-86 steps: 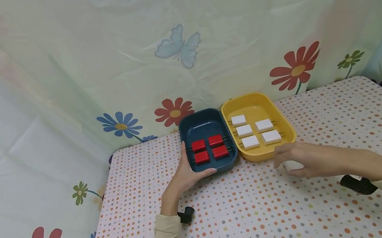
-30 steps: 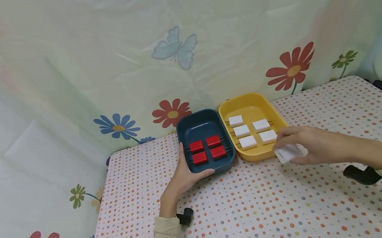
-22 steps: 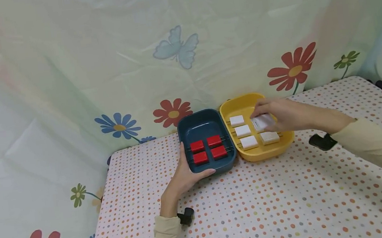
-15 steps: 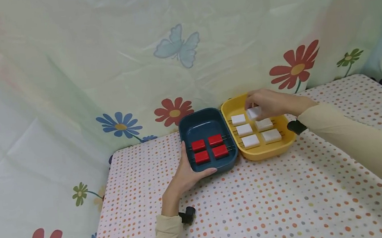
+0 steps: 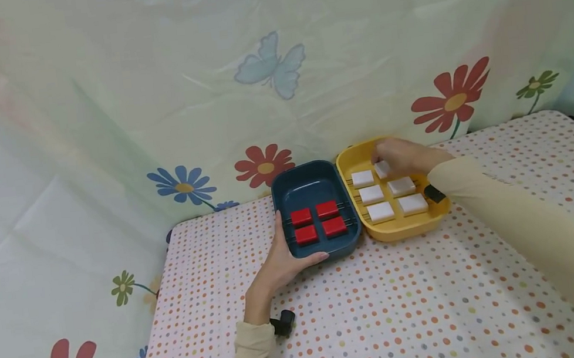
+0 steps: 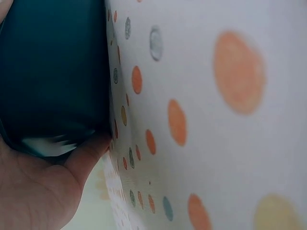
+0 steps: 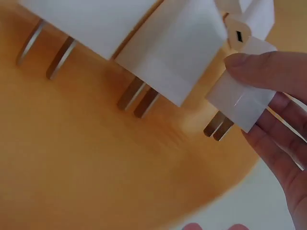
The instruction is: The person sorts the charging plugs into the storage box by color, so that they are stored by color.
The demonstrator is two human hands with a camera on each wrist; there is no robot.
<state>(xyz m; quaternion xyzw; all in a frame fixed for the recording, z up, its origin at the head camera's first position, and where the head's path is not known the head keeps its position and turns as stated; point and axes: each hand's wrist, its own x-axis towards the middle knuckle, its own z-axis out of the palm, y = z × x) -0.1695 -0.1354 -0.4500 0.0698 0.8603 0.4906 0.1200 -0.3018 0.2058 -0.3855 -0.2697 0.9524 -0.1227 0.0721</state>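
My right hand (image 5: 397,156) pinches a white plug-in charger (image 7: 242,93) between thumb and fingers, inside the far part of the yellow tray (image 5: 404,229). In the right wrist view its two metal prongs stick out beside those of another white charger (image 7: 175,45) lying in the tray. Several white chargers sit there in two columns, prongs outward. My left hand (image 5: 279,262) holds the near left corner of the dark blue tray (image 5: 309,191), thumb along the front wall. Several red chargers (image 5: 334,227) lie in that tray's near half.
Both trays stand side by side on a dotted tablecloth (image 5: 366,312), close to a flowered curtain (image 5: 192,95) at the table's back edge. A black wrist camera (image 5: 284,323) is strapped at my left wrist, and another (image 5: 434,193) overlaps the yellow tray's right rim.
From the cloth in front of the yellow tray, my right hand has lifted a white charger and carried it away from me into the tray's far right part. My left hand has kept its hold.
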